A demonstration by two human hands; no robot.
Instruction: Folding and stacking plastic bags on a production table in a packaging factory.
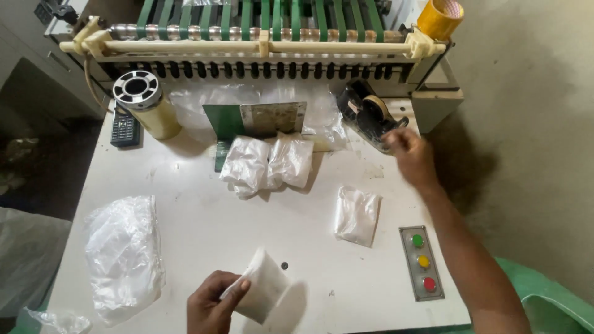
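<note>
My left hand (209, 307) holds a folded bundle of clear plastic bags (263, 289) above the near edge of the white machine table (198, 229). My right hand (409, 156) reaches out to the black tape dispenser (365, 114) at the far right, its fingers at the dispenser's front end. Whether it grips tape I cannot tell. A similar folded bundle (357, 214) lies flat on the table between the two hands. Two more bundles (267, 164) lean against a green metal stop plate (253, 119) at the middle.
A loose crumpled plastic bag (122, 253) lies at the left. A cream tape roll on a spool (147, 102) and a black remote-like handset (125, 128) stand far left. A button panel with green, yellow and red buttons (423, 262) sits near right. Green conveyor belts (260, 18) run behind.
</note>
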